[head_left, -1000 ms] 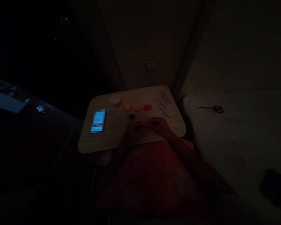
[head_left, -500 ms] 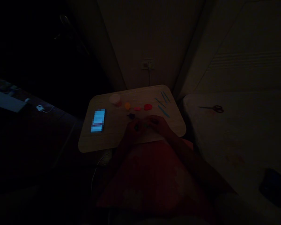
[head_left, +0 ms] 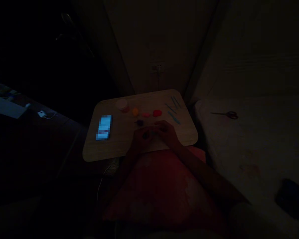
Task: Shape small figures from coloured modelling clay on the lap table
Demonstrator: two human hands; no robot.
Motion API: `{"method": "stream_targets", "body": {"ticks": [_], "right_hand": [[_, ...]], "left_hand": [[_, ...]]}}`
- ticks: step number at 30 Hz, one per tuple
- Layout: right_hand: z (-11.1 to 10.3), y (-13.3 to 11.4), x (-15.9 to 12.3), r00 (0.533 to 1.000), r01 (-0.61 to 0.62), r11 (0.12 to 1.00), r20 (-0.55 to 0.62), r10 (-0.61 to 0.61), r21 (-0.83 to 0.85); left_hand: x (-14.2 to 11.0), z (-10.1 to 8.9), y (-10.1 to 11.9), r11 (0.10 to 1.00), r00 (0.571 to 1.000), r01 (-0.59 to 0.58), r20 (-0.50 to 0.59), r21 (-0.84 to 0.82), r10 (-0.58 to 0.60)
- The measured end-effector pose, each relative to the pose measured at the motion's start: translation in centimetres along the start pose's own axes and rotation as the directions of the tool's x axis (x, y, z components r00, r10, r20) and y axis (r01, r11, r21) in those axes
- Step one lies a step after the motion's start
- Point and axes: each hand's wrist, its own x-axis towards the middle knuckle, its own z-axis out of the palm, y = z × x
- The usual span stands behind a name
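Observation:
My left hand (head_left: 141,137) and my right hand (head_left: 165,132) meet above the front of a small wooden-topped table (head_left: 119,142). The fingers of both are curled and pinched together around a small greenish lump (head_left: 151,131), which looks like modelling clay; the dim light hides most of it. Just beyond my left hand lies a dark lump (head_left: 140,122) with a thin point on its left. A red lump (head_left: 157,113), a pink lump (head_left: 146,115) and an orange lump (head_left: 135,112) sit farther back. Several blue modelling tools (head_left: 173,117) lie to the right of them.
A lidded tub (head_left: 122,105) stands at the back left of the table. A lit phone (head_left: 104,127) lies near the left edge. On the pale surface to the right are scissors (head_left: 225,115) and a dark blue object (head_left: 292,198). A wall socket (head_left: 157,67) holds a plug.
Both hands stay together at the same place, with the right fingers shifted slightly. The things on the table have not moved; the view has tilted a little.

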Motion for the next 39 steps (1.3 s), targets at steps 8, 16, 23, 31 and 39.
{"method": "stream_targets", "body": {"ticks": [8, 16, 23, 31, 39], "right_hand": [[-0.1, -0.1, 0.0, 1.0, -0.011, 1.0, 0.03, 0.011, 0.019], [0.7, -0.3, -0.2, 0.992, -0.124, 0.987, 0.027, 0.122, 0.098], [0.3, -1.0, -0.1, 0.987, -0.158, 0.982, 0.055, 0.154, 0.1], [-0.2, -0.9, 0.0, 0.972, -0.224, 0.965, 0.106, 0.211, 0.137], [-0.3, -0.8, 0.1, 0.974, -0.209, 0.97, 0.112, 0.196, 0.127]], "left_hand": [[-0.1, 0.1, 0.2, 0.993, 0.991, -0.12, 0.053, 0.02, 0.119], [0.0, -0.1, -0.2, 0.991, 0.992, -0.129, -0.01, 0.03, 0.129], [0.0, 0.0, -0.6, 0.991, 0.991, -0.13, -0.006, 0.036, 0.131], [0.0, 0.0, -0.6, 0.992, 0.994, -0.113, -0.001, 0.055, 0.113], [0.1, 0.1, -0.3, 0.992, 0.992, -0.121, -0.013, 0.027, 0.122]]}}
